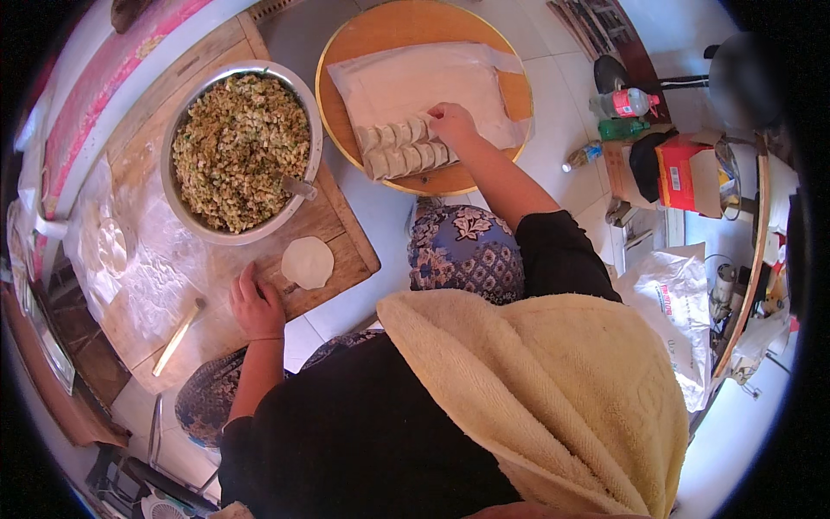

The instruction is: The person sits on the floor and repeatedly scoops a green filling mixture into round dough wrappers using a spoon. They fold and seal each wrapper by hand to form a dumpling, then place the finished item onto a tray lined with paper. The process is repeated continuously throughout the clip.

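Observation:
My right hand is over the round wooden table, its fingers closed on a dumpling at the right end of the farther row. Two rows of pale folded dumplings lie side by side on a floured sheet. My left hand rests on the near edge of the wooden board, fingers loosely stretched out and holding nothing. Just to its right lies a flat round dough wrapper. Beyond that hand stands a metal bowl heaped with chopped filling; a metal utensil handle sticks out at its right.
A pale narrow stick and a floury plastic sheet lie on the board's left side. Bottles, an open cardboard box and a white sack are at the right. A yellow towel hangs over me.

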`<state>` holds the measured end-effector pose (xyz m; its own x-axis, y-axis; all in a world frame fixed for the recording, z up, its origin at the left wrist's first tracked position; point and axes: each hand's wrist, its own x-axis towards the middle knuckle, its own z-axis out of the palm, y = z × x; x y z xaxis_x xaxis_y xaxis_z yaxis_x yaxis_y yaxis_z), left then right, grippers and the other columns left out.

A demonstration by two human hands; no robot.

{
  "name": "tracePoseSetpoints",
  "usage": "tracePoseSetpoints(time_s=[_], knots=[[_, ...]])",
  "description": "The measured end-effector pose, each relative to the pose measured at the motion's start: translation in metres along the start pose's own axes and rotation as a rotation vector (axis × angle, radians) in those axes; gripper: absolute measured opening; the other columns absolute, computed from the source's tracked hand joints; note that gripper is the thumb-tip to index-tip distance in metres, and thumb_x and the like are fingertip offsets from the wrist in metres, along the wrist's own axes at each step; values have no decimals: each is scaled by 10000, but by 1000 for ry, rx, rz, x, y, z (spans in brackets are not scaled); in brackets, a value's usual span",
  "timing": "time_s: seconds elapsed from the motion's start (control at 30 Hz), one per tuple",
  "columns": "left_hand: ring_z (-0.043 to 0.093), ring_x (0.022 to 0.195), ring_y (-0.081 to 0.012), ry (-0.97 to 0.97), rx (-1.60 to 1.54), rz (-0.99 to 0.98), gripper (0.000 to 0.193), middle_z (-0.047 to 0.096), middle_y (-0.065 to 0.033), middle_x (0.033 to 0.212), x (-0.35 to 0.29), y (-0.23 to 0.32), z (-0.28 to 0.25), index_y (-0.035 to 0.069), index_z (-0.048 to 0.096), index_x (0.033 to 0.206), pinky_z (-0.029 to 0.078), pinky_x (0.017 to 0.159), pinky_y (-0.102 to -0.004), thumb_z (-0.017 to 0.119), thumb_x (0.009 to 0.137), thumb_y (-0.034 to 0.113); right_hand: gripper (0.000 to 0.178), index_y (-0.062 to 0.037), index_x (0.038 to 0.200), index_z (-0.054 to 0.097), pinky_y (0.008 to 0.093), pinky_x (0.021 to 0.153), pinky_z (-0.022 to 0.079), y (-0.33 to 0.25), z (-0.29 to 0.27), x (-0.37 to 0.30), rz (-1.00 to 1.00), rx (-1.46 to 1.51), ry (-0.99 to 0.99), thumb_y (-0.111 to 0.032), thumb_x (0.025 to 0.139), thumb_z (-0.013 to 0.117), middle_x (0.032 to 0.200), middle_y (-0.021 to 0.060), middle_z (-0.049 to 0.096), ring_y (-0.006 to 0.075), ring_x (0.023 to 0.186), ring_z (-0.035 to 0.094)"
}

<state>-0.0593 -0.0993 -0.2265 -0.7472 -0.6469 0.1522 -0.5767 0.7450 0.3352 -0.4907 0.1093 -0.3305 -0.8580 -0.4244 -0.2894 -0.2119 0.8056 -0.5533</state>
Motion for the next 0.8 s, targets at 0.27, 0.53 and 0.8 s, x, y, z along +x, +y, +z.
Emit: tracePoseSetpoints(time_s=[0.27, 0.53, 0.8], knots=[[567, 906, -360, -3, 14, -15, 328, 595, -160, 999, -1, -2, 0, 60, 573, 1144, 453, 807, -444, 534, 819, 82, 261, -56, 980, 703, 383, 798, 525, -6, 2, -3, 8, -18, 22, -130, 741, 627, 904, 156, 697, 290, 852, 673], [564, 912, -356, -12, 18, -41, 329, 598, -149, 1003, -6, 0, -2, 86, 576, 1144, 453, 811, -453, 537, 817, 85, 248, -59, 966, 693, 410, 848, 496, 1, 9, -1, -148, -220, 74, -157, 748, 627, 989, 204, 655, 336, 960, 621], [567, 901, -331, -4, -125, -119, 188, 596, -151, 918, 6, -3, -2, 72, 605, 1017, 463, 790, -431, 574, 855, 160, 199, -44, 840, 643, 360, 713, 514, -96, -90, -32, -319, 122, 96, -210, 758, 715, 783, 109, 654, 257, 754, 638]])
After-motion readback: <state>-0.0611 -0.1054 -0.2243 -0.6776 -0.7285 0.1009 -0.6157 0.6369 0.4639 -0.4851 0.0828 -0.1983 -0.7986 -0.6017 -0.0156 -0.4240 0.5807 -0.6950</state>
